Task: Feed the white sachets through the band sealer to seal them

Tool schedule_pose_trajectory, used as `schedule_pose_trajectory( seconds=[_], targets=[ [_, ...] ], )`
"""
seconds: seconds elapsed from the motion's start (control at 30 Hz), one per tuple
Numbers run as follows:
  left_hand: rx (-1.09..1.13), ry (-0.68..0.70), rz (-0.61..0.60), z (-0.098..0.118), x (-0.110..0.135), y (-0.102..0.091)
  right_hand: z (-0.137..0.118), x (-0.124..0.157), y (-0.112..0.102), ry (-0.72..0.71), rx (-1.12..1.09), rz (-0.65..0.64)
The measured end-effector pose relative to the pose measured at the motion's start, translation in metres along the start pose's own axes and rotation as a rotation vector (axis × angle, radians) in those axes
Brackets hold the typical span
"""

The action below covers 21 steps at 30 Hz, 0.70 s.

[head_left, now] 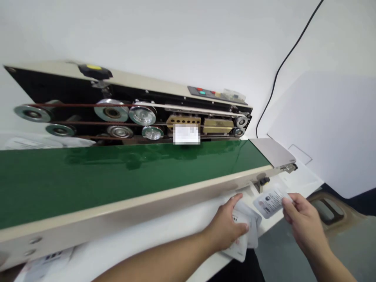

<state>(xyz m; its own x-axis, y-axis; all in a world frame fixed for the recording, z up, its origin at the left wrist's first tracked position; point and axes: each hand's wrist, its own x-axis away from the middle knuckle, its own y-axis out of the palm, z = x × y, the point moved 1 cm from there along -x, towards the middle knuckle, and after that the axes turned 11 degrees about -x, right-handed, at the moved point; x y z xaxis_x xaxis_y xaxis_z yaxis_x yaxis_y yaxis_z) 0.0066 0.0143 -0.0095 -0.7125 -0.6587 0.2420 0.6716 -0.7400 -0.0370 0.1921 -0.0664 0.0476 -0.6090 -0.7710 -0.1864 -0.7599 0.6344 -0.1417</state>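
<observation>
Several packets (241, 247) lie under the left hand (225, 225), fingers spread; the slanting right hand (304, 219) pinches 1 packet (270, 203).

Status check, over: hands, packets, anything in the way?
Right hand pinching one printed packet by its edge. Left hand at the loose packets. Black knob near the held packet, possibly in the way.

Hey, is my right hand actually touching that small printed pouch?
Touching. The head view shows the right hand gripping the printed pouch by its right-hand edge, the thumb lying over it.
</observation>
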Motion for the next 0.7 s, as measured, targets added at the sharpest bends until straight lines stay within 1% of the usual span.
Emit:
schedule_pose_trajectory(
  seconds=[0.07,0.13,0.2,0.23,0.27,0.3,0.37,0.43,0.5,0.6,0.7],
  targets=[
    [0.008,-0.039,-0.025,-0.001,0.000,0.001,-0.023,-0.006,-0.009,-0.153,0.098,0.037],
    [-0.008,-0.061,-0.032,-0.003,-0.001,0.003,-0.048,-0.017,-0.012,-0.326,0.237,0.144],
    [-0.021,-0.070,-0.017,-0.006,-0.002,0.004,-0.070,-0.035,-0.009,-0.471,0.377,0.282],
    [-0.020,-0.067,-0.013,-0.007,-0.002,0.004,-0.079,-0.047,-0.006,-0.532,0.434,0.325],
    [-0.015,-0.058,-0.016,-0.009,-0.003,0.004,-0.086,-0.060,-0.001,-0.589,0.476,0.337],
    [-0.012,-0.044,-0.020,-0.010,-0.004,0.003,-0.089,-0.075,0.005,-0.646,0.509,0.324],
    [-0.035,-0.006,-0.024,-0.012,-0.005,0.002,-0.091,-0.106,0.018,-0.768,0.566,0.251],
    [-0.106,0.022,-0.005,-0.013,-0.007,-0.002,-0.086,-0.135,0.032,-0.894,0.625,0.164],
    [-0.177,0.020,0.008,-0.013,-0.010,-0.005,-0.078,-0.158,0.044,-0.998,0.689,0.080],
    [-0.240,0.016,0.009,-0.017,-0.015,-0.009,-0.067,-0.177,0.058,-1.092,0.738,-0.032],
    [-0.248,0.070,-0.001,-0.027,-0.022,-0.009,-0.059,-0.184,0.068,-1.161,0.726,-0.080]
  ],
)
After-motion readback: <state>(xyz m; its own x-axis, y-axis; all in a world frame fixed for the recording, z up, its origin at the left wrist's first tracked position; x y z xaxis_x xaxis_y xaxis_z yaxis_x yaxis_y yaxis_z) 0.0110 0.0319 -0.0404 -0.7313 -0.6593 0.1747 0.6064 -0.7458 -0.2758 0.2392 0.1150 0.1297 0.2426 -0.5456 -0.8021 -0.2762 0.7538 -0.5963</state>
